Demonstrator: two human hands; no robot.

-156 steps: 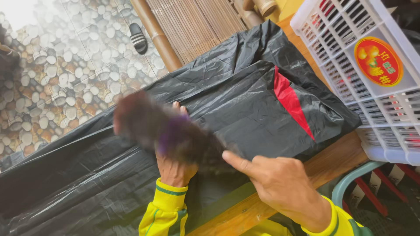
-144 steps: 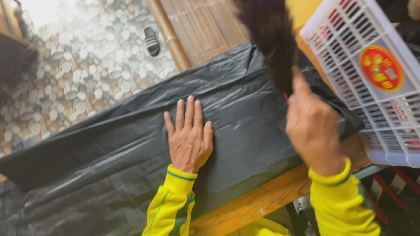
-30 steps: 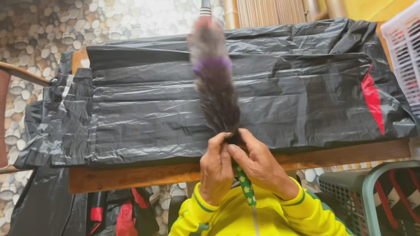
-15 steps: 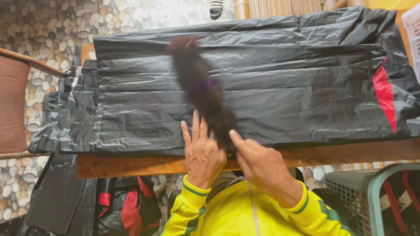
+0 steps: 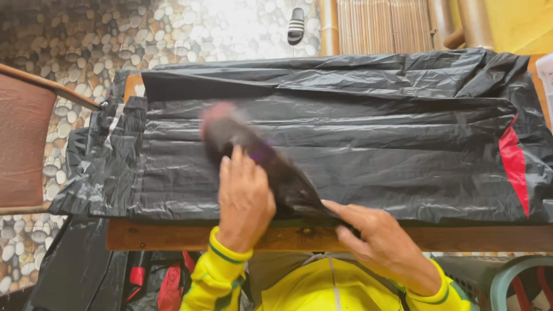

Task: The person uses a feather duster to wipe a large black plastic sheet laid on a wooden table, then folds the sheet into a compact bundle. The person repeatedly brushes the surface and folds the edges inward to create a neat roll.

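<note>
Blurred, the dark feather duster (image 5: 253, 161) shows a purple band midway.

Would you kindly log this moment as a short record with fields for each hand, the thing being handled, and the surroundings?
left hand: lies flat on the feather bundle, fingers spread
right hand: pinches the bundle's narrow end at the table edge
feather bundle: dark, blurred, with a purple band, lying aslant on the plastic
black plastic sheet: covers the wooden table, with a red patch at right
floor: pebbles, one sandal at top
sleeves: yellow with green cuffs
</note>
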